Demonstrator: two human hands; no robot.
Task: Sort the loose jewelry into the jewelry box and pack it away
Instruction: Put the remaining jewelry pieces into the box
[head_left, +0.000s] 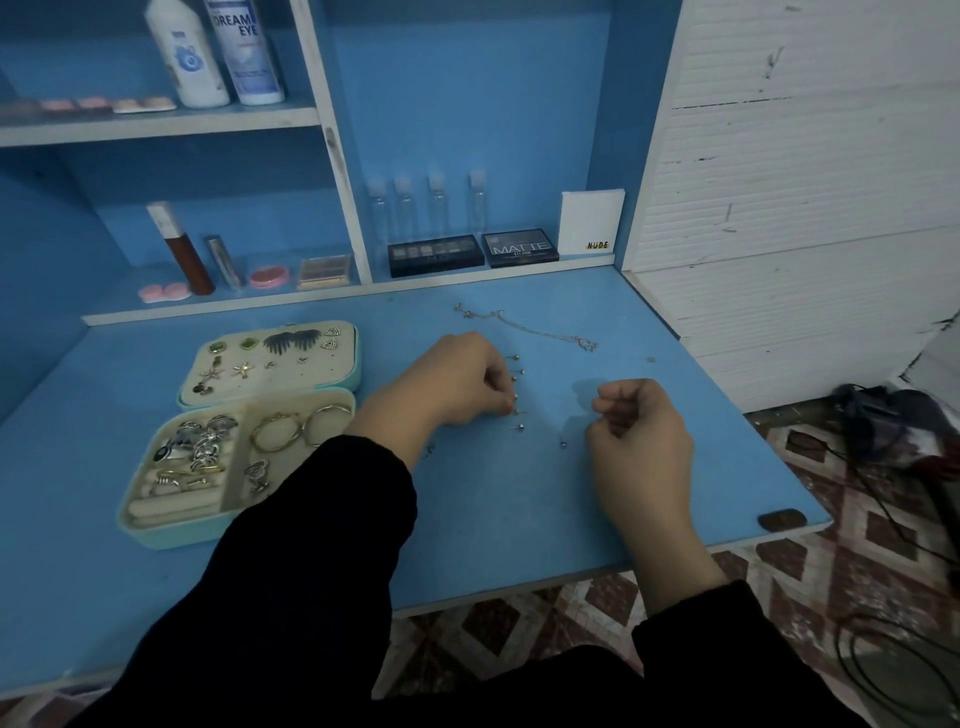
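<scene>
One stud earring (514, 399) is pinched off the desk (519, 519) by the left hand (457, 384), jewelry box (171, 538) left open alongside for drop-in; right hand (641, 436) fingers (621, 402) are curled, contents indeterminable.

Single view here, worn on the person's head, facing forward and steeply down onto the blue desk (519, 519); it's close in, both sleeves (311, 545) entering from the bottom edge; left hand (457, 379), fingertips on a stud earring (514, 398), sits near centre, right hand (641, 431) just right of it; jewelry box (127, 525) lies left; shelves (156, 127) fill the top; wide-angle curve at the edges.
</scene>
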